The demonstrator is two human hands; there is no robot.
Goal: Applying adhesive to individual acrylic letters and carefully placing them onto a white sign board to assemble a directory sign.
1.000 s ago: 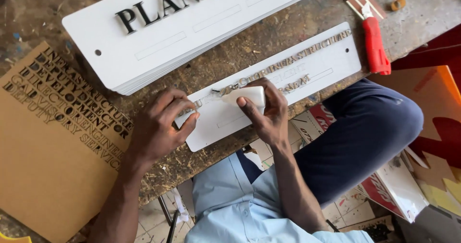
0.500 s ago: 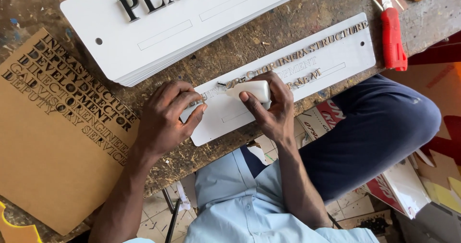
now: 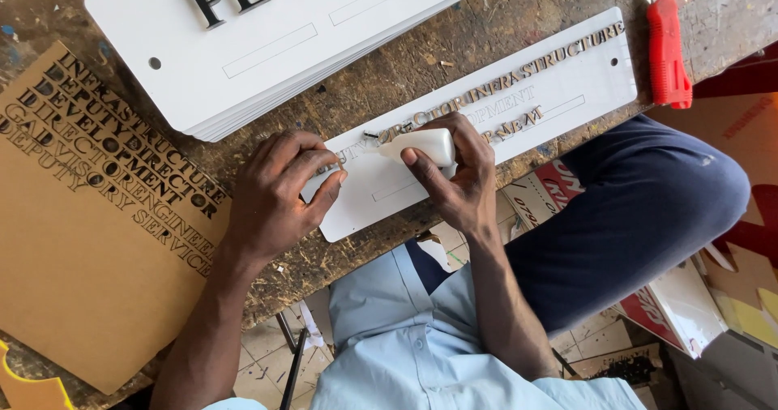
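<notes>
From the head camera, a narrow white plate lies slantwise on a worn wooden bench, carrying rows of small raised letters. The right hand grips a small white bottle, thumb under it and fingers over the top, its tip aimed at the letters near the plate's left part. The left hand lies flat on the plate's left end, fingers curled down and pressing, holding nothing. Just above the plate sits a stack of larger white plates with big black letters. Left of the hands lies a brown sheet with cut-out lettering. A red knife rests at the plate's right end.
</notes>
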